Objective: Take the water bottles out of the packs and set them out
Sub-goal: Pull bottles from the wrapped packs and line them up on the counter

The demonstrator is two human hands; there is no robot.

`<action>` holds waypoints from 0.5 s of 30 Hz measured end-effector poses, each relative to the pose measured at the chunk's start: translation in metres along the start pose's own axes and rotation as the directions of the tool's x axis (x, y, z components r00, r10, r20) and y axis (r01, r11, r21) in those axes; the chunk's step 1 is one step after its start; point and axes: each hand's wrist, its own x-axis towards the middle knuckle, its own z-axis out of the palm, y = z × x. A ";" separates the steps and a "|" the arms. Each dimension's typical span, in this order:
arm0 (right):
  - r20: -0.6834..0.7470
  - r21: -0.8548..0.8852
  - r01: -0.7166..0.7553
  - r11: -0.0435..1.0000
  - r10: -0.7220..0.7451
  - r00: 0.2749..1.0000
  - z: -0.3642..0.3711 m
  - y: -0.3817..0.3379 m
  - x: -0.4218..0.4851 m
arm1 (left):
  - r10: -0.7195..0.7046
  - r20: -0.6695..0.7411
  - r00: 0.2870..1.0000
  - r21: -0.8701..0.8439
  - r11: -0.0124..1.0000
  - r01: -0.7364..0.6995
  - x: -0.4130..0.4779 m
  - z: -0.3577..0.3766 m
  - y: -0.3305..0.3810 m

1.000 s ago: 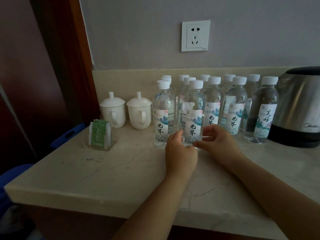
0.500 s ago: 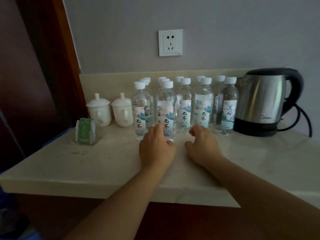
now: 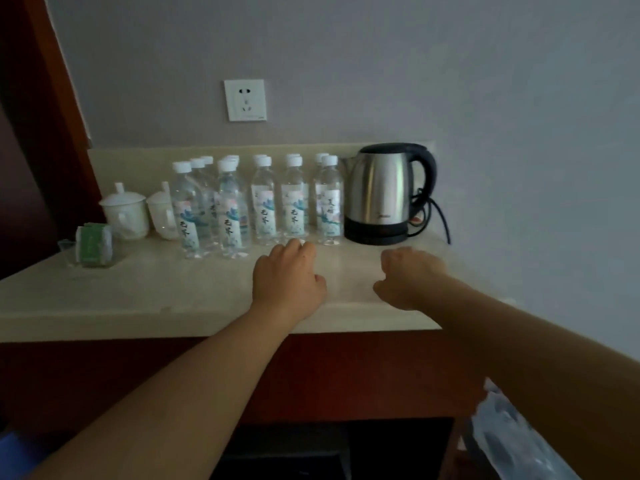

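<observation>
Clear plastic water bottles [image 3: 263,202], all upright, grouped in rows at the back of a pale stone countertop [image 3: 156,292]. White screw caps [image 3: 181,167]. Each has a white label [image 3: 231,225] with a blue-green landscape print and dark characters. Five stand in the front row, with more behind that are partly hidden, so no exact count. The group sits between two white lidded cups [image 3: 124,213] on the left and a steel electric kettle [image 3: 381,192] on the right. The rightmost bottle stands just beside the kettle's black base.

Left hand [image 3: 287,271] is palm down over the counter with fingers relaxed and slightly bent, holding nothing. Its fingertips lie close to the foot of the front row; contact cannot be judged. Right hand [image 3: 408,275] hovers near the counter's right front with fingers loosely curled, holding nothing, well apart from the bottles.

Green sachets in a clear holder [image 3: 95,244] stand at the counter's left, in front of the cups. White wall socket [image 3: 245,100] above. Crumpled clear plastic wrap [image 3: 509,441] at lower right, below counter level.
</observation>
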 end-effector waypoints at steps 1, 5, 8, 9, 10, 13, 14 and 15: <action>0.008 -0.017 -0.004 1.000 0.004 1.000 -0.002 0.012 -0.012 | 0.021 0.012 1.000 0.001 1.000 -0.021 -0.004 0.000 0.016; 0.028 -0.053 -0.034 0.998 0.035 0.999 -0.010 0.058 -0.053 | 0.090 0.013 0.996 -0.027 0.996 -0.090 -0.013 -0.001 0.079; 0.019 -0.069 -0.072 0.995 0.073 0.997 -0.016 0.086 -0.072 | 0.112 0.006 0.994 -0.055 0.992 -0.112 -0.017 -0.002 0.119; 0.010 -0.078 -0.097 0.992 0.098 0.995 -0.019 0.102 -0.081 | 0.135 -0.003 0.991 -0.062 0.989 -0.135 -0.016 -0.001 0.138; 0.007 -0.080 -0.109 0.991 0.110 0.994 -0.021 0.112 -0.086 | 0.146 -0.009 0.989 -0.065 0.987 -0.146 -0.016 0.000 0.149; -0.003 -0.082 -0.151 0.985 0.151 0.989 -0.027 0.143 -0.097 | 0.189 -0.022 0.982 -0.090 0.978 -0.191 -0.010 0.004 0.182; -0.002 -0.088 -0.170 0.982 0.170 0.985 -0.029 0.155 -0.101 | 0.210 -0.028 0.977 -0.092 0.973 -0.212 -0.006 0.006 0.195; 0.004 -0.097 -0.185 0.978 0.186 0.982 -0.031 0.167 -0.104 | 0.231 -0.034 0.972 -0.095 0.968 -0.233 -0.003 0.008 0.208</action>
